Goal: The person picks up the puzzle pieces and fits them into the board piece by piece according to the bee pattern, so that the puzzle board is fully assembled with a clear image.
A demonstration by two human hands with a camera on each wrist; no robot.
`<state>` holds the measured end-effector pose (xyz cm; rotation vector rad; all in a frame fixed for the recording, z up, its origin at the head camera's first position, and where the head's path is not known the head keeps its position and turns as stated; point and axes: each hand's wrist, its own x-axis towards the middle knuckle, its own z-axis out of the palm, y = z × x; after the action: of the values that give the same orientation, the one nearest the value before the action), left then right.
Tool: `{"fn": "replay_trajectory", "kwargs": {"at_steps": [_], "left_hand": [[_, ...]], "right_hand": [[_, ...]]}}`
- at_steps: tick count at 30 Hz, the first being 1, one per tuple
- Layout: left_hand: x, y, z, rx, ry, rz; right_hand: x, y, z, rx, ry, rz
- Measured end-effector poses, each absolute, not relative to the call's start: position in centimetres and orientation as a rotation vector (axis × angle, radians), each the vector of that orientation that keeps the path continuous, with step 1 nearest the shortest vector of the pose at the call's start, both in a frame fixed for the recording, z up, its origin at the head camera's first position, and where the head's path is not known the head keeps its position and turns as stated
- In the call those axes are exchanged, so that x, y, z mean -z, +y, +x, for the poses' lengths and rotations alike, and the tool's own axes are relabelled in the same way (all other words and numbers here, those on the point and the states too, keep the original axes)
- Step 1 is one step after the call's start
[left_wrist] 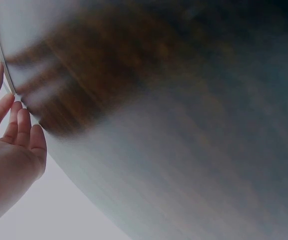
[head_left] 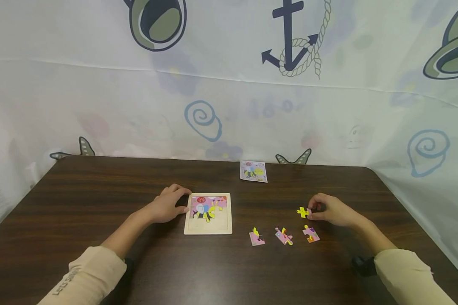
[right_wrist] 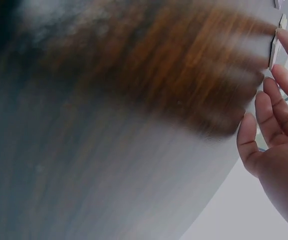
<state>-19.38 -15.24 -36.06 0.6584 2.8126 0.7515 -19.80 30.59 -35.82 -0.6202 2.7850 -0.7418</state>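
Note:
A square wooden puzzle board (head_left: pixel 208 232) lies on the table, its upper part filled with a pink bee picture and its lower right bare wood. At the board's left edge, near the upper corner, the thumb and forefinger of my left hand (head_left: pixel 169 205) touch the rim; in the left wrist view the fingers (left_wrist: pixel 23 127) look fairly straight. My right hand (head_left: pixel 333 210) pinches a yellow and pink puzzle piece (head_left: pixel 303 212) between thumb and forefinger, at or just above the tabletop. Three loose pieces lie nearby: one (head_left: pixel 256 237), another (head_left: pixel 284 236) and a third (head_left: pixel 311 234) below the right hand.
Behind the board, towards the far edge of the dark wood table (head_left: pixel 110 178), lies a small picture card (head_left: pixel 253 171) with the bee on it. A printed white curtain (head_left: pixel 244 118) hangs behind the table.

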Motion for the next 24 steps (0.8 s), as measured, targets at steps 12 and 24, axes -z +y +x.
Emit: {"fn": "replay_trajectory", "kwargs": {"at_steps": [12, 24], "left_hand": [[35.74, -14.91, -19.28, -0.745, 2.796, 0.597], [35.56, -14.78, -19.08, -0.747, 2.805, 0.599]], "right_hand": [[35.43, 30.61, -19.94, 0.718, 2.767, -0.637], [34.82, 30.09, -20.24, 0.726, 2.770, -0.599]]}}
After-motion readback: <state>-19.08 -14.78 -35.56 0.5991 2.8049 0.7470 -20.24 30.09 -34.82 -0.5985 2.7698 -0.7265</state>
